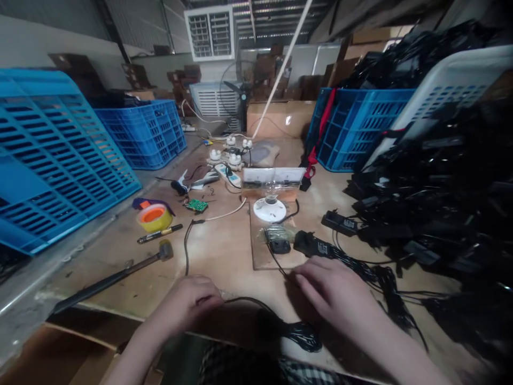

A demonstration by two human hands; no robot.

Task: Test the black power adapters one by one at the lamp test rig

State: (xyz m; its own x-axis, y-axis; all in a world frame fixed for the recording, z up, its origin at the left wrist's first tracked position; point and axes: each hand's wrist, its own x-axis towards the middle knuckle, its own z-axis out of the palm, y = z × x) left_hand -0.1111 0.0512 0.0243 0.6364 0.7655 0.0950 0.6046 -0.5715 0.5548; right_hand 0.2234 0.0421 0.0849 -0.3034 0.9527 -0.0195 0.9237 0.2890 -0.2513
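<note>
My left hand [188,302] rests near the front edge of the wooden bench [224,251], fingers curled and pinched on a thin black cable [248,302] that runs right to a coiled bundle [298,334]. My right hand [334,294] lies knuckles up just beyond the bundle, fingers bent over the cable; what they grip is hidden. A black power adapter [316,247] lies right behind my right hand. A small black plug [278,245] sits on a wooden board [268,256].
A hammer [116,278], a pen [159,233] and a yellow tape roll [154,216] lie at left. A white lamp socket [269,209], a green circuit board [196,205] and a meter [273,176] stand mid-bench. Blue crates [48,160] flank the left; a heap of black adapters [441,203] fills the right.
</note>
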